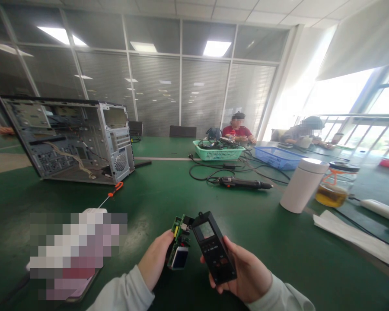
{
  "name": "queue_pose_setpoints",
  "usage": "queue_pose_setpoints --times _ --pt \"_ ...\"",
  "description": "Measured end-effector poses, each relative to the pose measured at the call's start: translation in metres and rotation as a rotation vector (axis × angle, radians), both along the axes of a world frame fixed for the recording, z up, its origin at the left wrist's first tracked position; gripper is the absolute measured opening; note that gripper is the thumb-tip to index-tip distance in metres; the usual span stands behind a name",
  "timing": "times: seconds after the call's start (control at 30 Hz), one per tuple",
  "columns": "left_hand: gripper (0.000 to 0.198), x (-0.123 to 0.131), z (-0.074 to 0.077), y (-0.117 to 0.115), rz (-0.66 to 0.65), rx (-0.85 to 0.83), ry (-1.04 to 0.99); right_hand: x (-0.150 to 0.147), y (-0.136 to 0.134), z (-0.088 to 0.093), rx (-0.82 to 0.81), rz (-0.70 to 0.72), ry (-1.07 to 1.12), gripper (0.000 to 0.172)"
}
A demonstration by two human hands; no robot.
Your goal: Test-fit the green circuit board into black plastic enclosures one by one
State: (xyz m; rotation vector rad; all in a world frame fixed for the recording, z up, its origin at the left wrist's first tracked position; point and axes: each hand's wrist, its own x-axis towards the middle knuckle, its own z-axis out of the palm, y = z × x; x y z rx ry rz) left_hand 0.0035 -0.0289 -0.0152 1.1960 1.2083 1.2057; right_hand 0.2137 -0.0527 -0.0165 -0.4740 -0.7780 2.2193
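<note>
My left hand (pixel 157 255) is closed on a green circuit board (pixel 180 242) with a small square display near its lower end. Most of those fingers are hidden behind the board. Wrapped around a black plastic device housing (pixel 215 249) is my right hand (pixel 246 268). The housing has a rectangular window near the top and small markings on its face. It tilts to the left, its upper corner close beside the board's top; I cannot tell whether they touch. Both parts are held above the green table (pixel 142 198).
An opened computer case (pixel 116 142) stands at left, near a blurred-out phone (pixel 84 293). A power screwdriver (pixel 244 183), a green basket (pixel 218 152) of cables and a blue basket (pixel 277 159) lie ahead. A white tumbler (pixel 303 185) and a glass jar (pixel 333 190) stand right. Two people sit across.
</note>
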Motion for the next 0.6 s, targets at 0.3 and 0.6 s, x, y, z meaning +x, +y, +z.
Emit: queue_pose_setpoints --times 0.3,0.6 --pt "0.015 0.006 -0.001 -0.009 0.133 0.152 0.024 0.000 -0.001 0.002 -0.024 -0.034 -0.039 0.052" --pt "0.036 0.000 -0.014 0.011 -0.214 -0.143 -0.005 0.000 0.000 0.004 0.034 0.043 0.012 0.057"
